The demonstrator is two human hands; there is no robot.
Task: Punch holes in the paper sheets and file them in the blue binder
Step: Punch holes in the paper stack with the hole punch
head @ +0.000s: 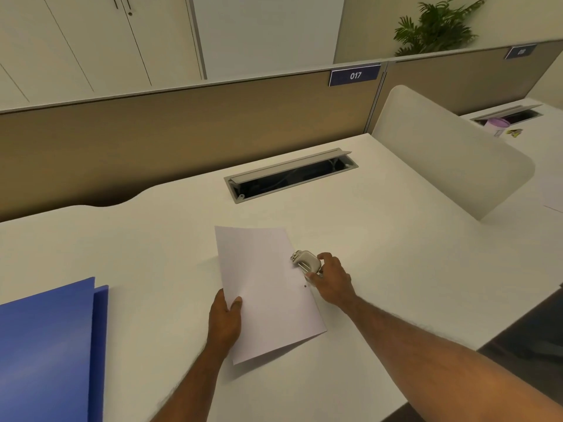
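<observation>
A white paper sheet (pixel 265 287) lies tilted on the white desk (pixel 152 239), its near corner slightly lifted. One small punched hole (pixel 305 286) shows near its right edge. My left hand (pixel 227 318) pinches the sheet's left edge, thumb on top. A small metal hole punch (pixel 306 261) sits over the sheet's right edge, just beyond the hole. My right hand (pixel 332 280) grips the punch from the right. The blue binder (pixel 48 345) lies at the near left of the desk, apart from both hands.
An open cable tray (pixel 289 178) is set into the desk behind the sheet. A tan partition (pixel 182 126) with a "017" label (pixel 355 75) closes the back. A white divider panel (pixel 451 153) stands at the right; the desk's edge runs near right.
</observation>
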